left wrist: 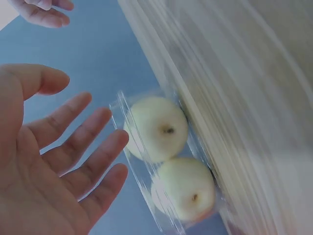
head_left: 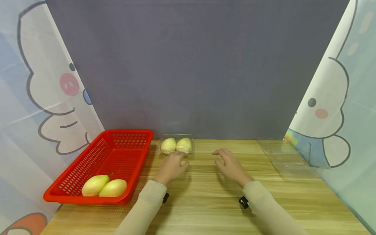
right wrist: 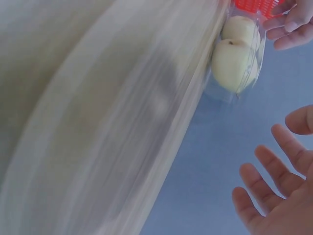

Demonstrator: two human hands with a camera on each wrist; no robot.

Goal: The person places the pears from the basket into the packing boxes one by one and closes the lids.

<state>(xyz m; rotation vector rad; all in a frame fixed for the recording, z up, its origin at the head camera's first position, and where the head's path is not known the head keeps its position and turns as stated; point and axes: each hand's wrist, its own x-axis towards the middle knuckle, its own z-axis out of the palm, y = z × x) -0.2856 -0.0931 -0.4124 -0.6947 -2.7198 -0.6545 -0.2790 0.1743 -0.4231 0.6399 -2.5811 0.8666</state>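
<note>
Two pale yellow-green pears (head_left: 183, 145) sit side by side in a clear plastic clamshell box (head_left: 176, 135) at the back of the table, against the grey backdrop. My left hand (head_left: 172, 167) is just in front of the box, its fingers spread and bent a little, with nothing in them. In the left wrist view the fingertips (left wrist: 119, 139) come close to the box's near side. To the right, my right hand (head_left: 231, 166) hovers over the wooden table, fingers loosely bent and holding nothing. The right wrist view also shows the boxed pears (right wrist: 234, 63) beyond that hand.
A red plastic basket (head_left: 138, 169) stands on the left, with two more pears (head_left: 113, 188) at its near end. Clear plastic boxes (head_left: 289, 158) lie at the back right. Printed cloth hangs along both sides, and a grey cloth (head_left: 199, 71) closes off the back.
</note>
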